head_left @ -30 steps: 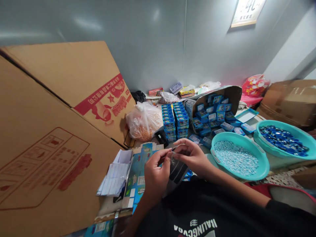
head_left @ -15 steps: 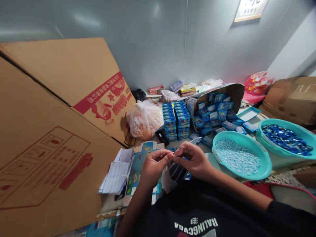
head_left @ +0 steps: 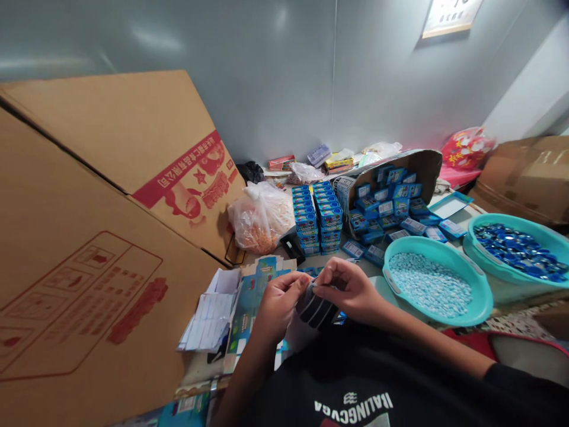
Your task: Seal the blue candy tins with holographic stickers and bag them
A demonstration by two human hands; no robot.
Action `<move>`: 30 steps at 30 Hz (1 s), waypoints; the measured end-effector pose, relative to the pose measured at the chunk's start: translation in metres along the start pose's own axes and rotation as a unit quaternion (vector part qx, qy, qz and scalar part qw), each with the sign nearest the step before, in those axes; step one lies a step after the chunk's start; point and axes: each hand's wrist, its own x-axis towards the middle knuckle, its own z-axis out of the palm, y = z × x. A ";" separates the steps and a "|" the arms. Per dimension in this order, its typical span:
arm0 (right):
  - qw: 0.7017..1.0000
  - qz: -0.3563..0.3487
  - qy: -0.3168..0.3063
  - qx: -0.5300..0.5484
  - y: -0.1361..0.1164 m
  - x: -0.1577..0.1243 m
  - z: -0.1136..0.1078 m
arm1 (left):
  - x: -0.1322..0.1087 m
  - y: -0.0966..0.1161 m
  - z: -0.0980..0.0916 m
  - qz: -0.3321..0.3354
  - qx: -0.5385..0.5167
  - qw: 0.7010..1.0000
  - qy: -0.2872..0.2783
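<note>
My left hand [head_left: 281,299] pinches the top edge of a small black sheet [head_left: 315,311] with pale stripes, which hangs down in front of my shirt. Close against it, my right hand [head_left: 345,289] is closed, thumb and forefinger together at the same edge. Whether a tiny piece sits between those fingertips I cannot make out. Just beyond the hands stand two stacks of small blue boxes [head_left: 306,219]. Left of my left hand lies a flat printed carton sheet [head_left: 255,296], partly under my forearm.
A large cardboard box [head_left: 102,249] fills the left side, with white papers [head_left: 207,314] beside it. To the right are a turquoise basin [head_left: 486,308] of pale blue candies and another basin [head_left: 478,261] of blue pieces. A tipped carton [head_left: 433,166] spills blue boxes; a plastic bag [head_left: 260,216] sits behind.
The striped sheet has turned so more of its face and stripes show. My fingers have shifted slightly along its top edge. The surroundings stay put apart from a slight camera shift.
</note>
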 end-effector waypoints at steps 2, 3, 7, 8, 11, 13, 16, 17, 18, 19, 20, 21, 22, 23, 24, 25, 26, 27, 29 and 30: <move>1.000 0.001 -0.005 0.004 0.001 0.000 0.000 | 0.000 0.002 0.001 -0.001 0.010 1.000 0.015; 1.000 0.000 -0.005 0.010 0.002 0.000 0.000 | -0.001 0.002 0.001 0.004 0.018 1.000 0.020; 0.999 -0.002 -0.010 0.038 0.003 0.000 -0.001 | -0.003 0.004 -0.003 0.060 0.060 0.996 0.004; 0.999 -0.002 -0.014 0.039 0.002 0.000 -0.002 | -0.003 0.004 -0.004 0.074 0.071 0.995 -0.003; 0.999 -0.002 -0.021 0.029 0.001 -0.001 -0.003 | -0.003 0.006 -0.008 0.106 0.105 0.989 -0.012; 1.000 -0.003 -0.019 0.018 0.001 -0.001 -0.003 | -0.003 0.007 -0.007 0.122 0.124 0.985 -0.005; 1.000 -0.009 -0.009 -0.010 0.003 -0.002 -0.002 | -0.007 0.007 -0.002 0.149 0.156 0.976 0.018; 0.999 -0.018 -0.002 -0.035 0.003 -0.001 -0.002 | -0.008 0.007 0.001 0.158 0.169 0.972 0.030; 0.997 -0.031 0.012 -0.075 0.004 -0.001 -0.002 | -0.010 0.006 0.003 0.166 0.182 0.968 0.047; 0.990 -0.049 0.029 -0.129 0.004 0.000 -0.002 | -0.012 0.005 0.005 0.171 0.192 0.964 0.067; 0.978 -0.074 0.049 -0.191 0.004 0.001 -0.003 | -0.013 0.004 0.008 0.174 0.198 0.961 0.087; 0.960 -0.102 0.067 -0.251 0.003 0.002 -0.005 | -0.015 0.003 0.009 0.175 0.201 0.958 0.103; 0.942 -0.133 0.073 -0.300 0.001 0.004 -0.006 | -0.016 0.003 0.010 0.176 0.203 0.957 0.113; 0.927 -0.162 0.067 -0.333 0.000 0.005 -0.008 | -0.016 0.002 0.011 0.178 0.203 0.956 0.115; 0.919 -0.186 0.052 -0.345 -0.002 0.006 -0.010 | -0.017 0.002 0.011 0.184 0.203 0.955 0.111; 0.917 -0.199 0.031 -0.344 -0.003 0.008 -0.012 | -0.017 0.002 0.011 0.195 0.203 0.954 0.103; 0.920 -0.202 0.016 -0.336 -0.004 0.008 -0.013 | -0.017 0.002 0.010 0.206 0.204 0.953 0.094; 0.924 -0.197 0.008 -0.328 -0.005 0.009 -0.014 | -0.017 0.002 0.010 0.215 0.203 0.952 0.085; 0.929 -0.174 0.012 -0.327 -0.005 0.009 -0.013 | -0.016 0.002 0.010 0.220 0.195 0.952 0.082; 0.928 -0.165 0.017 -0.333 -0.005 0.008 -0.013 | -0.016 0.002 0.011 0.214 0.183 0.955 0.090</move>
